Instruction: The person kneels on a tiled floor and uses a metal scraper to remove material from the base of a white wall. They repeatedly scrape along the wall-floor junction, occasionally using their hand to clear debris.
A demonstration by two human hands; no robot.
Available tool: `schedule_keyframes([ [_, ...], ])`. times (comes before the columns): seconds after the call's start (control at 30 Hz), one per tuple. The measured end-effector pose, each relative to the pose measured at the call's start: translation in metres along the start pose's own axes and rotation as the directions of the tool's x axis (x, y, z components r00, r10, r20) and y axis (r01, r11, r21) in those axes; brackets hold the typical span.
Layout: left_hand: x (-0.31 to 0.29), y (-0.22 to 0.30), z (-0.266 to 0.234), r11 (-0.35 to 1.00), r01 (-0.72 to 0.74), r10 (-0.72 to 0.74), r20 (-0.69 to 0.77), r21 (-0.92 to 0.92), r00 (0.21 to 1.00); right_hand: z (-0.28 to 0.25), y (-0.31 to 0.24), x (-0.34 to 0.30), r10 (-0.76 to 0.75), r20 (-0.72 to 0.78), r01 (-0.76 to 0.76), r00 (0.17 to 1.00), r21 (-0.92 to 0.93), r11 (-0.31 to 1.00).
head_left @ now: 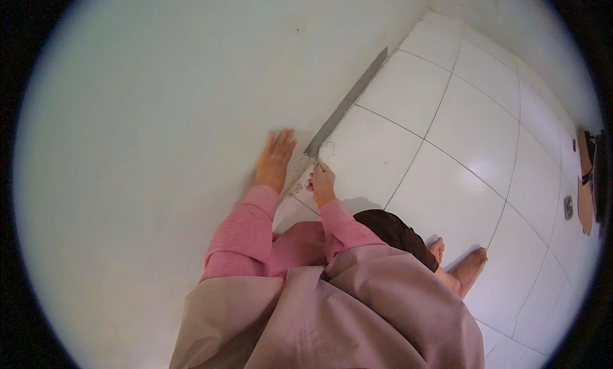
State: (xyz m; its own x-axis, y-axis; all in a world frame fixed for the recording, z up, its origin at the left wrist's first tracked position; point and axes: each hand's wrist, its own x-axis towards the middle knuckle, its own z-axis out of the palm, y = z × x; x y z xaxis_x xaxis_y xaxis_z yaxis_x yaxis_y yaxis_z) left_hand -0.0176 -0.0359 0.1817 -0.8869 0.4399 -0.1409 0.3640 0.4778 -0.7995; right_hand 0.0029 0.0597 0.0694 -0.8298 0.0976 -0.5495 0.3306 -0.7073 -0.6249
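Note:
My left hand (pixel 275 161) lies flat against the pale wall (pixel 147 133), fingers stretched out and holding nothing. To its right, low by the foot of the wall, my right hand (pixel 324 182) has its fingers curled in. Whatever those fingertips may pinch is too small to make out. Just beyond them ends a long, narrow grey strip (pixel 348 105), which runs away from me along the joint of wall and floor. Between my hands the wall's foot looks rough, with crumbly bits (pixel 296 189) along it.
White square tiles (pixel 472 139) with dark joints cover the floor. My bare feet (pixel 470 270) rest at the lower right. Near the right edge are a small round metallic object (pixel 568 207) and a brown flat piece (pixel 585 206), beside something dark.

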Motion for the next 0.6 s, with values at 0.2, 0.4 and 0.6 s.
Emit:
schedule_keyframes([
  [0.2, -0.047, 0.006, 0.026, 0.992, -0.014, 0.011, -0.022, -0.125, 1.0, -0.012, -0.028, -0.005, 0.03, -0.006, -0.029, 1.0, 0.104, 0.994],
  [0.4, -0.099, -0.003, 0.033, 0.972, 0.051, -0.068, -0.065, -0.23, 0.996, -0.019, -0.034, -0.021, 0.007, 0.027, -0.01, 1.0, 0.123, 0.992],
  [0.6, -0.14, -0.033, 0.016, 0.927, 0.208, -0.252, -0.108, -0.313, 0.962, -0.028, -0.031, -0.025, 0.032, 0.034, -0.036, 0.999, 0.119, 0.992],
])
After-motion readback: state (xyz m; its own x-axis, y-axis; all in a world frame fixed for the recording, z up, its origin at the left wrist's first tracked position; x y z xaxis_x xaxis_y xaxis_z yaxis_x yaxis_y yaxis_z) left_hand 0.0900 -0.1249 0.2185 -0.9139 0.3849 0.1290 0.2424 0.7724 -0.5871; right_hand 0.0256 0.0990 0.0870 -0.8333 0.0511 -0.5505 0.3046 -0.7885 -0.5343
